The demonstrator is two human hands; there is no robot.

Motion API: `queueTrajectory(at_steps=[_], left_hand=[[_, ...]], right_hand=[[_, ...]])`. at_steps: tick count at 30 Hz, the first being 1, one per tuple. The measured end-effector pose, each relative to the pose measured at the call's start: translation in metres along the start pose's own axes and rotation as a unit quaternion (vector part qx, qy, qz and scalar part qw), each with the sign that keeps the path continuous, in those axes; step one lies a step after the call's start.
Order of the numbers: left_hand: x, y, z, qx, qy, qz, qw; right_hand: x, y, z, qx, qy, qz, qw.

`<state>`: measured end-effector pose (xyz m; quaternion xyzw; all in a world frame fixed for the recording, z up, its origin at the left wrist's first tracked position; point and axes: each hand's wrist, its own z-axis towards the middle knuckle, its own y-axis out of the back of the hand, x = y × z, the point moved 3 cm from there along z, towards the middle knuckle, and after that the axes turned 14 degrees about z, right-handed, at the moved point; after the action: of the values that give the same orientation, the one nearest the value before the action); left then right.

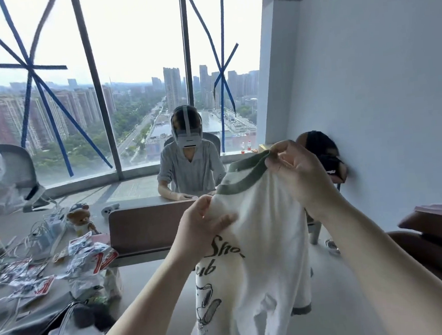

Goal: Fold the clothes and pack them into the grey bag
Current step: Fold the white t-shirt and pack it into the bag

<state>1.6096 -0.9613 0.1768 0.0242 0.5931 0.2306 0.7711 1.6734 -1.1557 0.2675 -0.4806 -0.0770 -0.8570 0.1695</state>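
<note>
White cotton T-shirt with green-trimmed collar (263,243) held up in air, right of cluttered table (149,276) — left hand (203,221) grasping shoulder fabric, right hand (298,171) pinching collar (black print faces left).

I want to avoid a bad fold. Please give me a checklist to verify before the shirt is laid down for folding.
1. Left hand holds the white shirt near the shoulder: ok.
2. Right hand pinches the green collar: ok.
3. Shirt hangs free and straight: not ok, it is bunched and twisted.
4. Sleeves spread out: not ok, one green-edged sleeve hangs behind the body.
5. Bare place on the table to lay it: cannot tell; wrappers cover the left part.
6. Grey bag open and ready: cannot tell.
</note>
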Motion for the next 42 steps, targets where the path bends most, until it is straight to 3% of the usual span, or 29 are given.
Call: queueTrajectory(at_steps=[3,7,10,13,17,21,25,30,33,35,37,40,42], left_hand=[[0.012,-0.018,-0.01,0.117,0.032,0.043,0.992],[0.017,-0.011,-0.011,0.074,0.063,0.014,0.995],[0.015,-0.004,-0.012,0.075,0.033,-0.096,0.992],[0.015,-0.005,-0.011,0.093,0.004,-0.119,0.989],[0.039,-0.015,-0.012,0.154,0.025,-0.024,0.987],[0.089,-0.039,-0.027,0.232,0.039,0.188,0.954],[0.136,-0.044,-0.03,0.249,0.069,0.14,0.956],[0.146,-0.034,-0.027,0.088,0.097,0.066,0.989],[0.137,-0.031,-0.02,0.032,0.069,0.09,0.993],[0.14,-0.029,-0.019,0.066,0.051,0.112,0.99],[0.151,-0.026,-0.02,0.162,0.044,0.129,0.977],[0.156,-0.029,-0.029,0.361,0.107,0.167,0.911],[0.143,-0.033,-0.031,0.444,0.118,0.191,0.867]], right_hand=[[0.001,-0.004,-0.004,0.017,0.021,0.004,1.0],[0.004,0.002,-0.008,-0.014,0.045,0.017,0.999],[0.003,0.005,-0.012,-0.017,0.024,0.018,0.999],[0.005,0.008,-0.015,-0.026,0.02,0.019,0.999],[0.014,0.003,-0.017,-0.034,0.045,0.04,0.998],[0.025,-0.001,-0.018,-0.046,0.069,0.042,0.996],[0.031,0.012,-0.026,-0.119,0.072,0.019,0.99],[0.018,0.042,-0.043,-0.219,0.049,-0.095,0.97],[0.001,0.055,-0.059,-0.246,0.033,-0.109,0.963],[-0.011,0.066,-0.072,-0.271,0.019,-0.114,0.956],[-0.019,0.076,-0.085,-0.301,0.005,-0.113,0.947],[-0.023,0.084,-0.108,-0.31,-0.022,-0.11,0.944],[-0.025,0.092,-0.125,-0.314,-0.045,-0.105,0.942]])
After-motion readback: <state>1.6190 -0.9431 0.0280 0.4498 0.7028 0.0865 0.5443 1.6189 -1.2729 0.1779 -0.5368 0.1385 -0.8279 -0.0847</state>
